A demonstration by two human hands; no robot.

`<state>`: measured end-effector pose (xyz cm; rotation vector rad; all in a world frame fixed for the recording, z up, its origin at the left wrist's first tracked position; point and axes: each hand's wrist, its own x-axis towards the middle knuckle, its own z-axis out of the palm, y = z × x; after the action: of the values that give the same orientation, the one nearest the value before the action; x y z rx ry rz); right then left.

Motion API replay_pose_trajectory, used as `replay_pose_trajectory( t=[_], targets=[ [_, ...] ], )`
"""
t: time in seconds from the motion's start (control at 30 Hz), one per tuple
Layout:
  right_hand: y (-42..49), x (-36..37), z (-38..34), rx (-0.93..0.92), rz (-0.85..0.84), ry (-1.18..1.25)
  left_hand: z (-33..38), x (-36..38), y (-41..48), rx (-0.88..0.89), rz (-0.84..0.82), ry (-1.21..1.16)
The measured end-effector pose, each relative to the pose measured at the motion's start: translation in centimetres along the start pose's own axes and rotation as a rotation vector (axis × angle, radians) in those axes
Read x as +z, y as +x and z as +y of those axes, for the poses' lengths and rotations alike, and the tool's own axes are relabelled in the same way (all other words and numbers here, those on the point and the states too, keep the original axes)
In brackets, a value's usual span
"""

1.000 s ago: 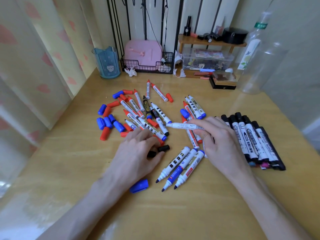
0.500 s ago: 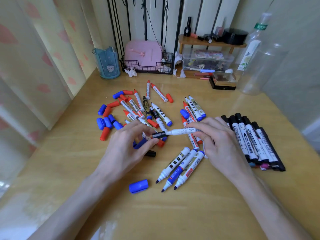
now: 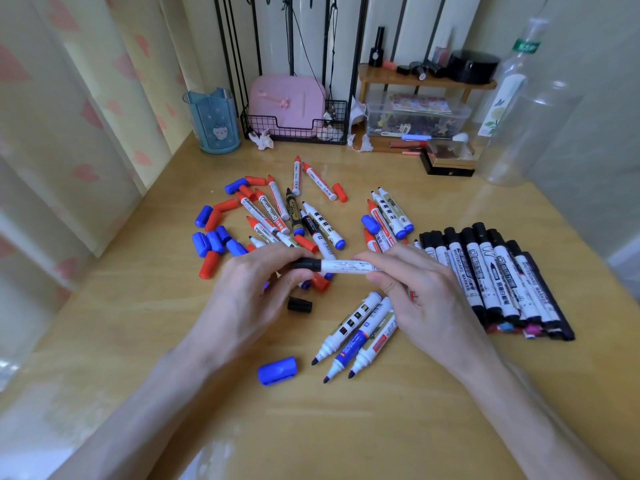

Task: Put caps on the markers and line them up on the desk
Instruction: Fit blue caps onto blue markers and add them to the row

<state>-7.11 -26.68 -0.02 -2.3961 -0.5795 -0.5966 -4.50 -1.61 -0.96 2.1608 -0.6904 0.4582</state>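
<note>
A white marker [image 3: 341,265] lies level between both hands above the desk. My left hand [image 3: 249,292] pinches the black cap [image 3: 305,264] seated on its left end. My right hand [image 3: 420,294] grips the barrel's right end. A row of black-capped markers [image 3: 491,282] lies lined up on the right. Three uncapped markers [image 3: 356,332] lie below my hands. A loose black cap [image 3: 299,304] and a loose blue cap [image 3: 277,370] rest on the desk. Uncapped red, blue and black markers [image 3: 277,211] and several loose red and blue caps [image 3: 213,233] are scattered farther back.
At the back stand a blue cup [image 3: 214,121], a wire basket with a pink case [image 3: 287,109], a small wooden shelf [image 3: 426,81] over a clear box, and a clear plastic bottle [image 3: 519,109] on the right. A curtain hangs along the left.
My left hand picked a black cap off the desk and brought it to the marker held in my right hand. The cap now sits on the marker's tip.
</note>
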Motion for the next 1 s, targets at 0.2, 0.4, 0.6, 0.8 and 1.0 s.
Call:
replay_pose_trajectory(
  t=[0.2,0.4,0.6,0.8,1.0],
  targets=[
    [0.0,0.1,-0.4,-0.024,0.05,0.006,0.4,-0.2,0.0,0.098,0.06,0.063],
    [-0.1,0.2,-0.7,-0.016,0.046,0.047,0.6,-0.1,0.2,0.109,0.1,0.065],
    [-0.1,0.5,-0.5,0.018,0.039,0.016,0.0,-0.2,0.4,0.1,0.042,0.039],
    [0.1,0.7,-2.5,0.1,-0.018,0.017,-0.3,-1.0,3.4,0.034,-0.069,-0.058],
    [0.3,-0.8,-1.5,0.235,0.101,0.085,1.8,2.0,4.2,0.015,-0.125,-0.185]
  ],
)
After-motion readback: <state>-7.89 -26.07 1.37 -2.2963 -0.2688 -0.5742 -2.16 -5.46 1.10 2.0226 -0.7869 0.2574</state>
